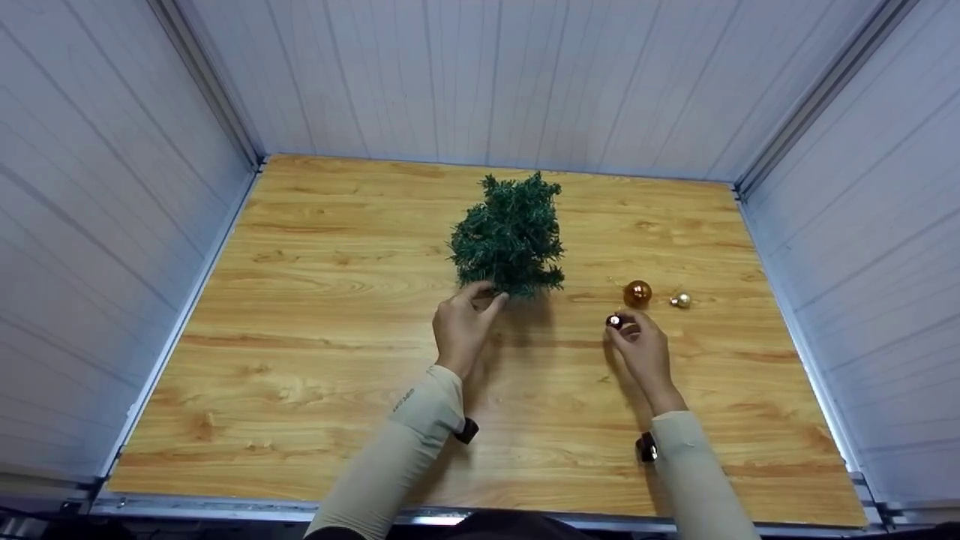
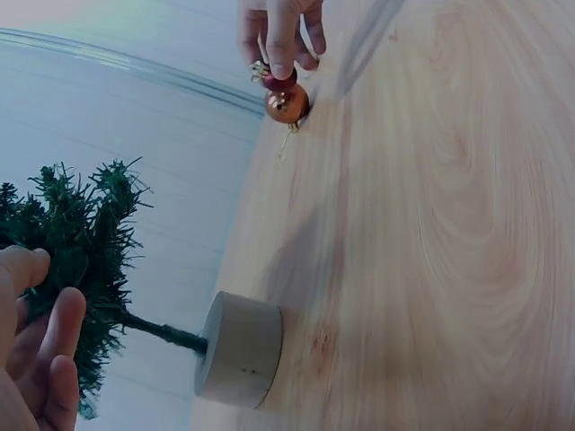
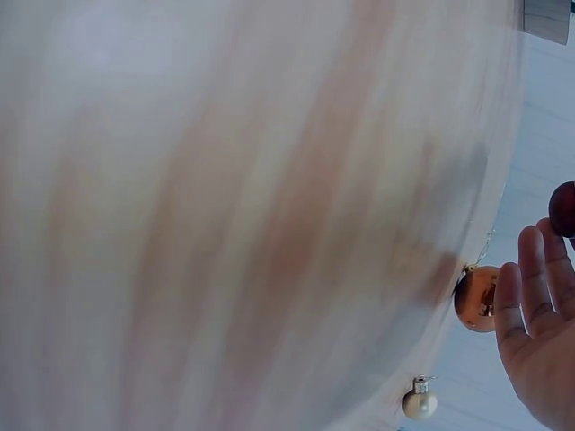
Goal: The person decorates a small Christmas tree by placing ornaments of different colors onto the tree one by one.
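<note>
One small green tree (image 1: 514, 232), upright; one dark red ball (image 1: 614, 322), held to its right.
Tree: long axis vertical, round pale base (image 2: 238, 350) flat on the wooden tabletop (image 1: 322, 360). Left hand (image 1: 461, 326): the nearer one, at the tree's near-side foliage, thumb and fingers bent, tips slightly parted; whether they grip it, I cannot tell. Right hand (image 1: 641, 352): well apart, right of the tree, pinching the dark red ball, from which the tree lies leftward and farther back. Also right of the tree: orange ball (image 1: 637, 293), pale gold ball (image 1: 681, 300) beyond it.
</note>
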Tool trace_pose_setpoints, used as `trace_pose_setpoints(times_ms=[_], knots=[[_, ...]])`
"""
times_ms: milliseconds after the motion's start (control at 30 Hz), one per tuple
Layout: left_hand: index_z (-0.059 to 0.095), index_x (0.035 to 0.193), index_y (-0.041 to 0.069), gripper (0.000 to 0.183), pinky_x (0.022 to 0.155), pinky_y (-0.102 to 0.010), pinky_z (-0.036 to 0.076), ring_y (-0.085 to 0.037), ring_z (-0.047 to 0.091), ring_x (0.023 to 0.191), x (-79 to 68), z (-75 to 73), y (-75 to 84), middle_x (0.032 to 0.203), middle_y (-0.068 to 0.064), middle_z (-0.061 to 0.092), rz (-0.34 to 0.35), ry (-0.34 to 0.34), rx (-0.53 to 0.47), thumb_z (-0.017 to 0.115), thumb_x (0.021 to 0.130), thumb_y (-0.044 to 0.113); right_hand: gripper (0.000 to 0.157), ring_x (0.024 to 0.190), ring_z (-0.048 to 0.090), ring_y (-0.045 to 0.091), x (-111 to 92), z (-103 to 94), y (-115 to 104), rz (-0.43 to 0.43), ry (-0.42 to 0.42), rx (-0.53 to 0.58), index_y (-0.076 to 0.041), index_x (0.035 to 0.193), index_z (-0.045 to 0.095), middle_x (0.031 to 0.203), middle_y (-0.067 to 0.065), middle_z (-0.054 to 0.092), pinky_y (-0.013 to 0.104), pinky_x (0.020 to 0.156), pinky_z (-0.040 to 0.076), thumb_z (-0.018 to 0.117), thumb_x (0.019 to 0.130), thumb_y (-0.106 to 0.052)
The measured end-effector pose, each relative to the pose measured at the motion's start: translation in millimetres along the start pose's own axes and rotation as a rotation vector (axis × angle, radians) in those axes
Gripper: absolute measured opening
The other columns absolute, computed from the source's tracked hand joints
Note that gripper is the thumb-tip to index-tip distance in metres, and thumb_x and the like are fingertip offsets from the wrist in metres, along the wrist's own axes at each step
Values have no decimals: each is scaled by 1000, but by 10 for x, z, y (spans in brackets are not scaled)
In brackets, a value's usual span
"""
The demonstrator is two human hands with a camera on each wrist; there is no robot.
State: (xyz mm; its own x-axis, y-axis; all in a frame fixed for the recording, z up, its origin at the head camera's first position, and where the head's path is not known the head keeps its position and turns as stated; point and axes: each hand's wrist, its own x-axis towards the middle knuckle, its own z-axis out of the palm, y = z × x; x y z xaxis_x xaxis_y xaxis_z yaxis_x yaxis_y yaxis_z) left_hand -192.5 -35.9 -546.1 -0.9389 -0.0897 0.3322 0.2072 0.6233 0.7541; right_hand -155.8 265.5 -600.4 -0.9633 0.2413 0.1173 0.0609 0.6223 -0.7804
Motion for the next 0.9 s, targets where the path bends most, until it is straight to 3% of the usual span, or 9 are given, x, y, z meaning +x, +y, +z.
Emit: trace_pose_setpoints(times_ms=[167,267,367,433,533,633,900], knots=[[75,97,20,29,59,-28,53,-8,67,64,62,-167,-64,83,5,75,36,142,-84,69,89,46,30,89,64,23,16,-16,-51,-1,2,8,-5,116,66,105,12,67,20,73,50,74,89,-15],[74,93,13,23,57,-29,52,-14,65,61,193,-284,-146,77,-2,71,-53,188,-286,66,94,35,31,88,64,23,26,-13,-78,-13,4,10,-3,116,66,105,12,67,21,73,51,74,88,-14],[71,102,11,23,62,-31,52,-18,64,71,349,-374,-246,85,-5,68,-188,151,-491,59,99,30,31,88,65,23,32,-8,-99,-25,2,9,-3,116,66,105,13,68,19,71,52,74,88,-14],[68,113,12,27,71,-33,53,-21,64,84,446,-410,-296,98,-6,67,-244,83,-555,54,101,32,30,86,65,22,40,-2,-113,-31,10,15,-3,114,66,102,12,68,17,70,51,75,88,-14],[63,127,15,34,86,-35,51,-20,61,102,559,-416,-320,118,-3,64,-247,-45,-531,53,102,36,29,84,65,22,47,5,-132,-37,22,25,-4,113,67,98,12,70,15,68,50,75,87,-14],[62,129,16,34,90,-37,50,-19,60,104,605,-388,-291,123,-2,63,-224,-111,-498,56,101,34,29,83,66,22,50,6,-155,-38,20,22,-4,113,67,97,12,71,14,68,49,75,88,-15],[69,110,16,17,80,-33,51,-16,61,93,616,-350,-253,106,-1,67,-226,-26,-470,63,97,25,30,83,67,24,57,18,-270,-64,59,18,-3,111,67,96,13,72,21,71,50,76,86,-17]])
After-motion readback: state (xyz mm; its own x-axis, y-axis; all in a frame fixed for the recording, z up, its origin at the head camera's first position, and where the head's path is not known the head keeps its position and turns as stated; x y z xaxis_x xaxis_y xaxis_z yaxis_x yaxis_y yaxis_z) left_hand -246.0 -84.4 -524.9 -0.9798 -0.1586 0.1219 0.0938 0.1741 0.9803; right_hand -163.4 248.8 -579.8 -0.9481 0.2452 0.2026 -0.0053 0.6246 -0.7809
